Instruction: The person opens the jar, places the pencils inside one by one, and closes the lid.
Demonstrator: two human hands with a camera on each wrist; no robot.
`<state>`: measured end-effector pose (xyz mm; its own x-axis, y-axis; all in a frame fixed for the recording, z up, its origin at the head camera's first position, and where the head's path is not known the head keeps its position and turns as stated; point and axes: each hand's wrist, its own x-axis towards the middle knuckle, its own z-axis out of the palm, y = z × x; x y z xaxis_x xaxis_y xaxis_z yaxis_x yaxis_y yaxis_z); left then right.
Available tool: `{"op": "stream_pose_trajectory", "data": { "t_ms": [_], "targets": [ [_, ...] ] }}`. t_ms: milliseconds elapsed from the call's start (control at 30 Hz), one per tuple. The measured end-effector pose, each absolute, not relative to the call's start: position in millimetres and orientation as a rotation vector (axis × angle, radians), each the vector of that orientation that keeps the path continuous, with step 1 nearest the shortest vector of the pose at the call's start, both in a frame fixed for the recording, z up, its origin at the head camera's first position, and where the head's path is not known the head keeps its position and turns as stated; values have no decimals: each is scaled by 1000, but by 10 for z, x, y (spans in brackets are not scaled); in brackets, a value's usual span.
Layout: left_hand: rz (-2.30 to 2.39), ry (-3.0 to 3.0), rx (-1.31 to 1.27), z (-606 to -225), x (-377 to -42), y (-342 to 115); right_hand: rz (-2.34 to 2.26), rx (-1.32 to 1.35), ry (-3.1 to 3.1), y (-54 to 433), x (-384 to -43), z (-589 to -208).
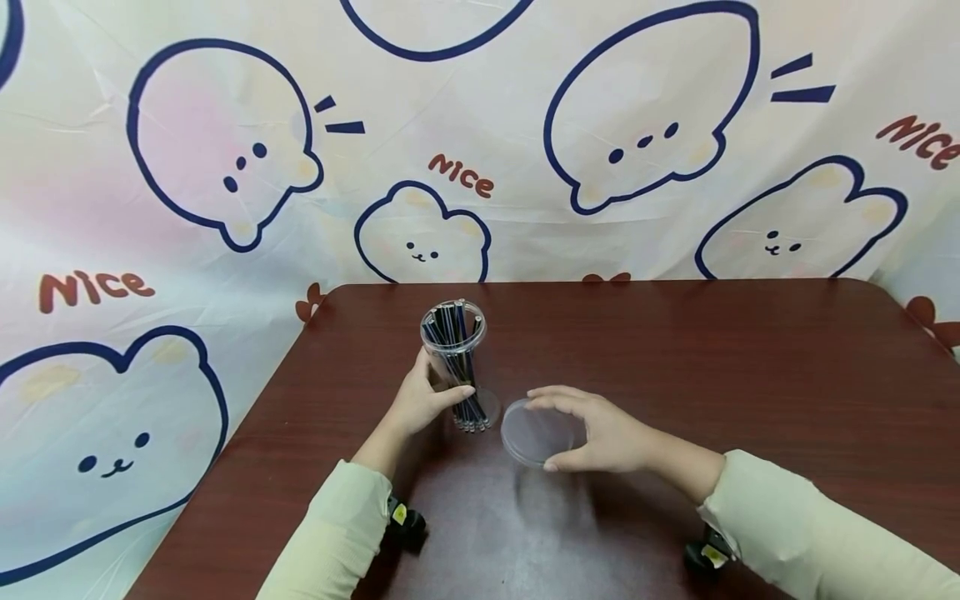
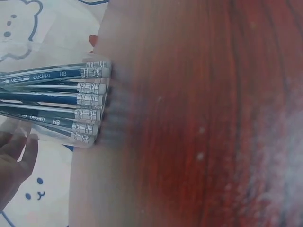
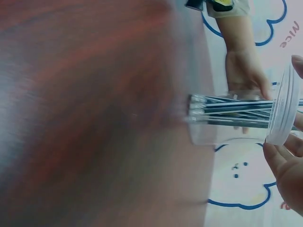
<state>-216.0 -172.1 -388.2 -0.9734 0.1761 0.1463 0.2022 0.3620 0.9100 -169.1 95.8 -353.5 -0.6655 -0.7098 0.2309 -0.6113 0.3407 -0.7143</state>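
A clear plastic jar with its top uncovered stands on the table, and several dark blue and green pencils lean inside it. Their silver ferrules and erasers point down at the jar's bottom. My left hand grips the jar's side, thumb in front and fingers behind. To the right of the jar, my right hand holds a round translucent lid by its rim, tilted and apart from the jar. In the right wrist view the lid partly covers the pencils from sight.
The dark red-brown wooden table is glossy and reflects light near the front. Behind it hangs a pale cloth printed with cartoon bears. A black wrist camera sits on the left wrist, another camera on the right.
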Motion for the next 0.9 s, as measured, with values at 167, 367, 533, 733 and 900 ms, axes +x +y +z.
{"op": "stream_pose_trajectory", "data": {
  "t_ms": [167,367,533,733,900],
  "targets": [
    [-1732,-2551,-389,-3879,-2166,-1726,-1281,-1275,2519,894,-1805,-3389],
    [-1723,-2536,-426,-3895,-2180,-1727,-1336,-1295,2552,831,-1912,-3185],
    [-1752,-2520,-452,-3890,-2191,-1723,-1404,-1306,2559,764,-1975,-3038],
    [-1782,-2552,-404,-3746,-2098,-1684,-1449,-1285,2593,655,-2059,-2957],
    [-1753,-2580,-370,-3632,-2009,-1642,-1434,-1229,2635,537,-2136,-2917]
  ]
}}
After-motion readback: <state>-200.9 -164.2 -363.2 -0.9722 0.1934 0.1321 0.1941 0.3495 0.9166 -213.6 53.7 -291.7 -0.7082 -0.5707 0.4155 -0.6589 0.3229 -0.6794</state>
